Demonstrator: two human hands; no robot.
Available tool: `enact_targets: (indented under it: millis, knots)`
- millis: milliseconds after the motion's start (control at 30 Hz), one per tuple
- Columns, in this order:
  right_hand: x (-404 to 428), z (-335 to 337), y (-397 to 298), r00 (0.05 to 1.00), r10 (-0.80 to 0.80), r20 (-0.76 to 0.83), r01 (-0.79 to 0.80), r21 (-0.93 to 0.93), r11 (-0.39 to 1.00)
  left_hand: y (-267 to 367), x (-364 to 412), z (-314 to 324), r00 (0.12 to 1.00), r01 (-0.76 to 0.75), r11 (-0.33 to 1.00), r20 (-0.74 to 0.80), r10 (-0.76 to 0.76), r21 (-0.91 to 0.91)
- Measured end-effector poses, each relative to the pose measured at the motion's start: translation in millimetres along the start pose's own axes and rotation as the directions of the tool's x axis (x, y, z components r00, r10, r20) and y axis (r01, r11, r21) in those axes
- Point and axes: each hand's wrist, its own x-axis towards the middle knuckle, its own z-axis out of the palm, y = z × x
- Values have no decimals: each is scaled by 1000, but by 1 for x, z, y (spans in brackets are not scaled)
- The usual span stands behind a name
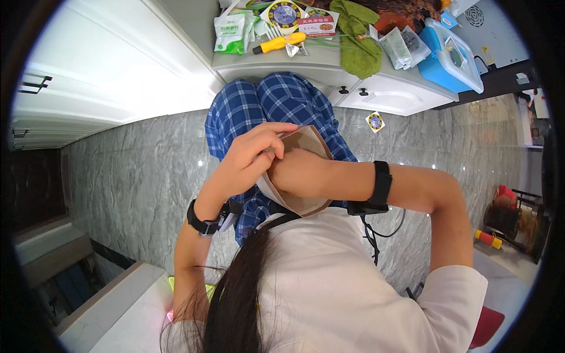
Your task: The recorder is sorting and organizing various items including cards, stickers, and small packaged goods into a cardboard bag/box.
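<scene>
A brown paper bag or thin-walled box point(315, 205) lies open on my lap, over blue plaid trousers point(287, 95). My left hand point(251, 152) pinches its left rim between thumb and fingers. Deep inside the opening is my right hand point(293, 172), reaching in from the right; its fingers are hidden by the wall and the left hand. What lies within the bag, and whether the right hand holds anything, does not show. Each forearm wears a black strap with a device on it.
Ahead, a grey countertop point(318, 55) bears a yellow-handled tool point(282, 43), a green cloth point(359, 42), packets point(231, 33) and a blue lidded box point(450, 55). A printed card point(375, 122) lies on the marble-patterned floor point(145, 176). Black cables point(375, 238) hang at my right.
</scene>
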Motion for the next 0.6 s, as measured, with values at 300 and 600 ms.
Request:
enact_targets:
  millis: [300, 600]
  knots:
    - [-15, 73, 25, 992, -74, 102, 63, 108, 992, 6, -6, 6, 996, 18, 999, 86, -21, 30]
    - [-30, 44, 11, 962, -9, 272, 30, -73, 997, 18, -10, 5, 979, -127, 953, 187, 77, 274]
